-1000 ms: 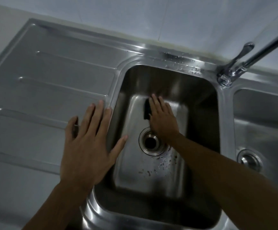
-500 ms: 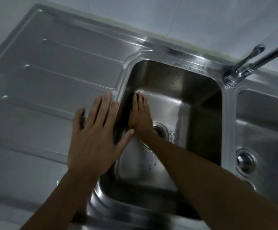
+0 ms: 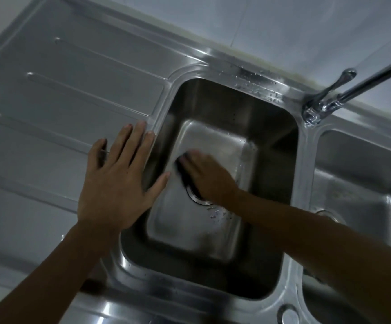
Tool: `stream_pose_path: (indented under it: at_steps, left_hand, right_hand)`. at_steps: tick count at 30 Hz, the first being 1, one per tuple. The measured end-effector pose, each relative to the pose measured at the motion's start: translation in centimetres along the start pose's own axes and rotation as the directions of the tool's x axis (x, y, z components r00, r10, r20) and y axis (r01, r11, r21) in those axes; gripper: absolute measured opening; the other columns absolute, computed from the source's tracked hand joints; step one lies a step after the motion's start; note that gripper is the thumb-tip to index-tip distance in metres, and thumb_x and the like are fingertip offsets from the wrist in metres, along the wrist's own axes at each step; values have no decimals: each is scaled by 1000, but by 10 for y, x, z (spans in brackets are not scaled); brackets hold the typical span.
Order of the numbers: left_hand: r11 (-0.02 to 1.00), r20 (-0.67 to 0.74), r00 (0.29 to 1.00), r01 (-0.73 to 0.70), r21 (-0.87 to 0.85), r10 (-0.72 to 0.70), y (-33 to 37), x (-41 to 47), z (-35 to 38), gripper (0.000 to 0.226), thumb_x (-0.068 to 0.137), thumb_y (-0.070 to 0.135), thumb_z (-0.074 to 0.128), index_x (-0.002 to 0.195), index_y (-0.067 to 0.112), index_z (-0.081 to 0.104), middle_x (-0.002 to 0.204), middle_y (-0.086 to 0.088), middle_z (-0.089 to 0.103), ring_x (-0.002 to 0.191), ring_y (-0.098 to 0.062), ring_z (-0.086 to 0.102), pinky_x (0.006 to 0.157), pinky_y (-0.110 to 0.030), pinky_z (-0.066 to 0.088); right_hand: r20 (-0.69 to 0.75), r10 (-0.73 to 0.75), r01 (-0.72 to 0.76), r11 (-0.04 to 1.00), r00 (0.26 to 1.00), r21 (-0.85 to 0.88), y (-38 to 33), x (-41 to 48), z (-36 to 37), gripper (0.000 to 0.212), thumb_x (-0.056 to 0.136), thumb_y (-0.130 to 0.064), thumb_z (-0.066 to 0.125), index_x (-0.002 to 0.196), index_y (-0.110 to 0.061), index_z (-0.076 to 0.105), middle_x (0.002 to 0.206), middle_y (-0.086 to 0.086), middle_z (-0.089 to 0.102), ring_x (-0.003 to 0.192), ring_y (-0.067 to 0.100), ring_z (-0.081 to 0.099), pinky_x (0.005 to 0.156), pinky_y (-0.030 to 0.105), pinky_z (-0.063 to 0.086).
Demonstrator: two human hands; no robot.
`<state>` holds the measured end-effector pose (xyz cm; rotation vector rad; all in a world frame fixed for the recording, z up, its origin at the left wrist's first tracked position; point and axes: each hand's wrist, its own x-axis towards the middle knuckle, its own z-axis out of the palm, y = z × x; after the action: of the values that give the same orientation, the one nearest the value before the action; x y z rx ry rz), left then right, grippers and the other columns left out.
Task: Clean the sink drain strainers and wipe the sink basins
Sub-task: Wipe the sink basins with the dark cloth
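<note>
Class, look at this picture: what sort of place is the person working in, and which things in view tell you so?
Most likely a home kitchen. A stainless steel double sink with a ribbed draining board, a chrome tap at the back, and a pale tiled wall behind it.

The sink basin (image 3: pixel 215 232) is dull silver-grey steel, darker on its walls, with pale glints along the rim. The drainboard (image 3: pixel 73 94) is matching grey with raised ribs. A black pad (image 3: pixel 181 168) shows. The faucet (image 3: pixel 344 97) is bright chrome; the wall (image 3: pixel 283 24) is off-white
</note>
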<state>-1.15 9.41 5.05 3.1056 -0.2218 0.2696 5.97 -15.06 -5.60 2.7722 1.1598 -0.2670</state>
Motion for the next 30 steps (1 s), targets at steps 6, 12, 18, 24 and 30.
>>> stream_pose_path:
  at_steps: [6,12,18,24,30]
  left_hand:
    - [1000,32,999,6,-16,-6,2,2,-4,82,102,71,25,163,17,27,174,-4,18,161,-22,18,125,-56,20]
    - [1000,36,999,10,-19,-9,2,0,-6,84,101,71,28,164,16,26,174,-5,18,161,-22,18,124,-57,21]
    - [1000,31,999,-5,-12,5,0,1,-4,85,101,72,27,164,17,23,175,-4,16,161,-21,16,124,-57,21]
    - [1000,53,999,2,-13,-2,0,0,-5,84,101,72,26,164,18,23,174,-4,17,162,-21,15,125,-56,20]
    - [1000,108,994,9,3,-9,2,0,-11,86,100,74,23,166,18,19,175,-3,12,162,-21,13,126,-56,19]
  right_hand:
    - [382,675,-710,701,632,-64,32,-38,-29,86,106,-47,34,157,4,-12,163,36,-6,153,49,2,125,54,15]
    - [401,24,-94,984,916,154,-73,-106,-8,70,107,-29,39,160,-3,1,164,34,-3,151,54,5,123,60,14]
    - [-3,-127,124,963,992,238,-94,-24,15,72,100,-29,45,161,-11,12,168,21,9,155,38,12,125,54,19]
    - [100,653,-660,739,751,135,0,-15,12,82,101,-31,47,160,-2,-2,167,27,-1,156,40,2,127,49,12]
    - [240,719,-751,571,652,331,-12,-44,5,79,103,-18,48,160,-2,-4,167,27,-8,156,40,-3,127,48,14]
